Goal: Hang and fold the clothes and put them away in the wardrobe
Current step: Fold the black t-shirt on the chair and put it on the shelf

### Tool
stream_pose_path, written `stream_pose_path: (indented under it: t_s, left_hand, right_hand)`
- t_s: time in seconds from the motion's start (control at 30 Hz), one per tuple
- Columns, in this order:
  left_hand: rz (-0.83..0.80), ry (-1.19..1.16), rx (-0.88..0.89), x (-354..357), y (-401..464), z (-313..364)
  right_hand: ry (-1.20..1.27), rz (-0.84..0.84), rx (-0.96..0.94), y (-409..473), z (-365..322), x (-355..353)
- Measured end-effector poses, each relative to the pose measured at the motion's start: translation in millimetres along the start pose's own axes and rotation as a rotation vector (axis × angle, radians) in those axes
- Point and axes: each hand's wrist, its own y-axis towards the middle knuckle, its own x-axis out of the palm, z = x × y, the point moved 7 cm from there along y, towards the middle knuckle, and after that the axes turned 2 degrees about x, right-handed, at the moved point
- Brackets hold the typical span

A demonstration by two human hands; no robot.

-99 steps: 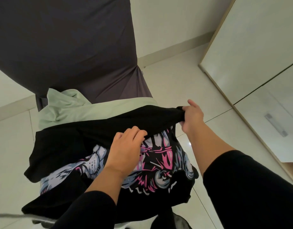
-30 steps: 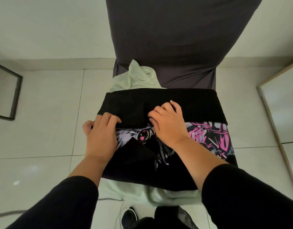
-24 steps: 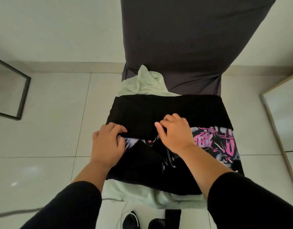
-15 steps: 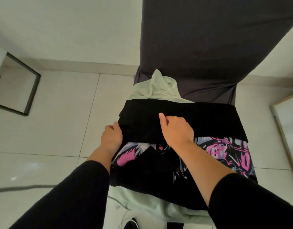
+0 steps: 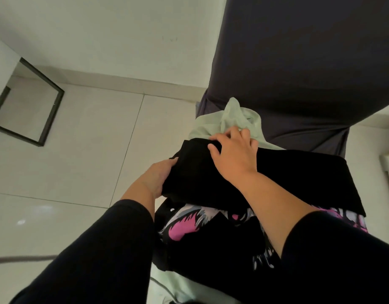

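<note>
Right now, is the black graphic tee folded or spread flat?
Partly folded. The black graphic tee has its top doubled down over the print; the left hand grips its left edge and the right hand rests on top.

Two hands, left (image 5: 159, 179) and right (image 5: 232, 154); one black printed shirt (image 5: 266, 178); one pale green garment (image 5: 237, 116); one covered chair (image 5: 298, 62); one black-framed mirror (image 5: 51, 110).
</note>
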Motion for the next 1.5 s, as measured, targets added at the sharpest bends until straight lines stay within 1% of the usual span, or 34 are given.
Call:
stream_pose_path:
  t_s: [0.1, 0.13, 0.23, 0.27, 0.37, 0.43, 0.5, 0.6, 0.67, 0.73, 0.8, 0.9, 0.97, 1.0, 1.07, 1.17, 1.3, 1.4, 1.5]
  left_hand:
    - [0.146, -0.137, 0.135, -20.4, 5.2, 10.8]
    - [0.153, -0.177, 0.153, -25.0, 7.2, 13.6]
    - [0.073, -0.277, 0.106, -29.3, 10.6, 19.4]
    - [0.061, -0.26, 0.091, -31.1, 12.7, 21.7]
    - [0.114, -0.201, 0.082, -37.1, 10.5, 31.3]
    - [0.186, -0.271, 0.174, -43.8, 9.8, 43.7]
    - [0.236, -0.337, 0.34, -50.0, 9.7, 62.2]
    - [0.307, -0.298, 0.524, -54.8, 2.6, 90.0]
    - [0.357, -0.236, 0.6, -55.5, -0.1, 103.0]
    - [0.416, -0.143, 0.642, -55.8, -0.6, 109.7]
    - [0.437, -0.049, 0.622, -55.3, 2.6, 108.0]
    - [0.396, 0.088, 0.557, -47.9, 5.7, 93.5]
    - [0.448, 0.262, 0.529, -41.1, -3.9, 77.3]
    - [0.483, 0.358, 0.545, -36.0, -13.0, 69.0]
    - [0.52, 0.525, 0.667, -20.8, -35.5, 52.5]
    - [0.508, 0.735, 0.85, 6.3, -64.1, 25.1]
    - [0.383, 0.868, 1.014, 35.1, -93.8, -7.8]
    - [0.327, 0.944, 1.113, 38.0, -117.2, -23.3]
    - [0.216, 1.082, 1.233, 44.0, -145.7, -43.1]
  right_hand:
    - [0.037, 0.001, 0.037, 4.7, -1.8, 2.0]
    - [0.045, 0.013, 0.044, 5.4, -3.3, 2.0]
    - [0.065, 0.045, 0.058, 5.9, -6.4, 1.9]
    - [0.07, 0.059, 0.064, 5.5, -6.8, 1.9]
    - [0.069, 0.112, 0.083, 4.5, -7.9, 1.3]
    - [0.078, 0.166, 0.095, 5.8, -9.7, -2.7]
    - [0.078, 0.218, 0.1, 10.3, -12.4, -8.2]
    - [0.063, 0.272, 0.087, 19.5, -17.1, -14.3]
    - [0.076, 0.278, 0.091, 24.6, -16.2, -14.8]
    - [0.07, 0.249, 0.102, 27.2, -13.7, -10.3]
    - [0.042, 0.214, 0.107, 25.6, -12.7, -3.8]
    - [-0.016, 0.189, 0.071, 12.5, -15.6, 2.6]
    - [-0.041, 0.154, 0.035, -1.0, -15.9, 6.8]
    - [-0.047, 0.131, 0.022, -8.9, -13.9, 9.0]
    - [-0.034, 0.08, 0.015, -27.4, -5.3, 12.7]
    - [0.004, 0.015, 0.026, -60.2, 14.2, 18.2]
    - [0.094, 0.009, 0.055, -93.9, 37.3, 14.6]
    - [0.177, 0.05, 0.093, -119.2, 48.3, 4.2]
    - [0.228, 0.102, 0.124, -154.5, 57.9, -5.6]
